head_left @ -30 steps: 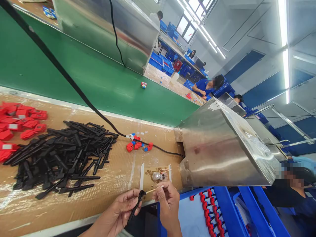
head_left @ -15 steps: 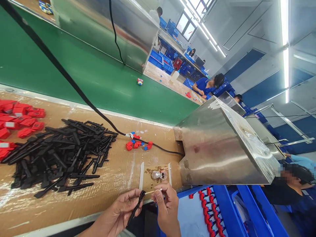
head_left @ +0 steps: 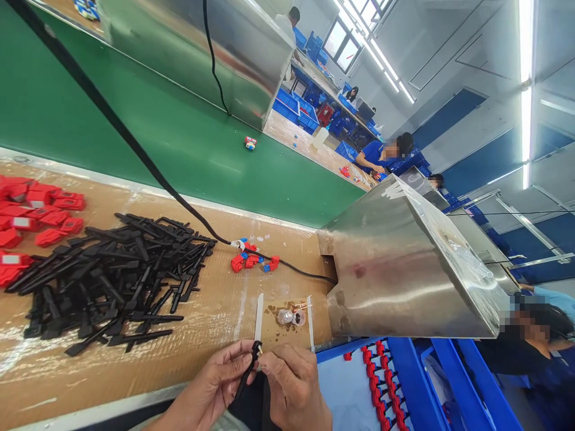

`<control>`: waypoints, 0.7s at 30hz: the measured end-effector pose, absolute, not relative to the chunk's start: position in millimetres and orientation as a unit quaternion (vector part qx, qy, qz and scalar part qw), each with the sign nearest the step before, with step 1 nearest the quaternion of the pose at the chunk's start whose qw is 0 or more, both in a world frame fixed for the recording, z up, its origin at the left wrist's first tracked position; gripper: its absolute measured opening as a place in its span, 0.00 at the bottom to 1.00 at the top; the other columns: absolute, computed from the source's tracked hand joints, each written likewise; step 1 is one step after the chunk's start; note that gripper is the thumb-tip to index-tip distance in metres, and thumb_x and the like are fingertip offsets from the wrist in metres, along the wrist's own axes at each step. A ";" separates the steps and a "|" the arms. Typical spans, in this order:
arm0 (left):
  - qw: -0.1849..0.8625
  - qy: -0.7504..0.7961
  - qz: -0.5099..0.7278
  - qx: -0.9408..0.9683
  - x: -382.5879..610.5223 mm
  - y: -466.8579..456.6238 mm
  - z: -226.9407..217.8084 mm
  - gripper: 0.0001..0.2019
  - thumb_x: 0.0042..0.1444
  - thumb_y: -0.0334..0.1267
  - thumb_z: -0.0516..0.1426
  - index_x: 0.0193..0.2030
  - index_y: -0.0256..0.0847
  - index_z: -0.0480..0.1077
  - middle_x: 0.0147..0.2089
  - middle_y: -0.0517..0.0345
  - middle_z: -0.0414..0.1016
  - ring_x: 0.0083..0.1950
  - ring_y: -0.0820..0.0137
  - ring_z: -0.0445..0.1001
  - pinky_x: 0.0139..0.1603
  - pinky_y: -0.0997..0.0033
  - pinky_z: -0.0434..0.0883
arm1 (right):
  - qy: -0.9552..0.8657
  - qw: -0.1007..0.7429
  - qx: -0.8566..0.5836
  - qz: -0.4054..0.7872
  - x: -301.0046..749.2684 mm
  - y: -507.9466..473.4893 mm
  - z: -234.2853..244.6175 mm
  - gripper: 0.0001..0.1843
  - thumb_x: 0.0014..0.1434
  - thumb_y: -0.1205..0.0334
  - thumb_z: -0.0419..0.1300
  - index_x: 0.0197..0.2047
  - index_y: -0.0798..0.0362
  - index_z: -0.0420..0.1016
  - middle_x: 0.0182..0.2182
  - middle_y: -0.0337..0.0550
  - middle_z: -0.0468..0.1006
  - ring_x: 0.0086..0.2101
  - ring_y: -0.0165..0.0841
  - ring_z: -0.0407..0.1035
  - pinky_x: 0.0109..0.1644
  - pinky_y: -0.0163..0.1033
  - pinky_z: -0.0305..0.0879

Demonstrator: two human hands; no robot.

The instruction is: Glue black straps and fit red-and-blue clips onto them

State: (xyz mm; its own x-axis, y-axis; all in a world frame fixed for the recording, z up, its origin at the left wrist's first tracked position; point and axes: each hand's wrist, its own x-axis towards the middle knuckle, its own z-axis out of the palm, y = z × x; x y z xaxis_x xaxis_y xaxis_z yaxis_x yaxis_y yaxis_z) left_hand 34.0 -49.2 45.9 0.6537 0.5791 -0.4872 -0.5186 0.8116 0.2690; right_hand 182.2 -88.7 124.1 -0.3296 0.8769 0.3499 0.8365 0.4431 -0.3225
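Observation:
My left hand (head_left: pixel 220 383) is closed on a thin black plastic strip (head_left: pixel 246 371), its head pointing up at the table's near edge. My right hand (head_left: pixel 291 389) is pinched shut just right of that head, its fingertips touching it; the small stick it held is hidden now. Just beyond my hands sits a small clear glue pot (head_left: pixel 284 316) between two white strips on a stained patch. A large heap of black strips (head_left: pixel 112 275) lies to the left, with red plastic pieces (head_left: pixel 31 221) at the far left.
A black cable (head_left: pixel 135 155) crosses the cardboard-covered table to a steel hood (head_left: pixel 404 269). Small red and blue parts (head_left: pixel 251 262) lie by the cable. A green conveyor belt (head_left: pixel 179 137) runs behind. A blue tray (head_left: pixel 386 389) of red parts is at lower right. Other people work nearby.
My right hand has turned over and moved left onto the head of the black strip; the small stick seen in its fingers before no longer shows.

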 end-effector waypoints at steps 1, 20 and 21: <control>0.908 0.289 0.300 0.049 33.8 -48.8 45.6 0.25 0.29 0.45 0.82 0.34 0.36 0.84 0.29 0.56 0.76 0.28 0.74 0.67 0.26 0.82 0.67 | -0.815 0.239 -0.526 0.046 182.8 -88.7 124.0 0.14 0.75 0.70 0.46 0.43 0.49 0.72 0.29 0.41 0.78 0.28 0.34 0.70 0.32 0.39 0.61; 0.912 0.303 0.276 -0.018 29.4 -46.4 44.1 0.25 0.25 0.36 0.83 0.33 0.33 0.83 0.27 0.54 0.79 0.26 0.74 0.73 0.27 0.82 0.74 | -0.474 0.486 -0.708 0.195 242.5 -90.2 81.3 0.21 0.69 0.44 0.60 0.39 0.53 0.83 0.30 0.42 0.79 0.27 0.33 0.74 0.30 0.35 0.72; 0.912 0.304 0.276 -0.018 29.4 -47.0 42.2 0.25 0.26 0.36 0.83 0.33 0.33 0.83 0.27 0.54 0.79 0.26 0.74 0.74 0.27 0.82 0.74 | -0.476 0.470 -0.721 0.181 249.4 -88.6 80.1 0.22 0.69 0.43 0.59 0.40 0.53 0.83 0.30 0.42 0.79 0.27 0.33 0.73 0.30 0.34 0.71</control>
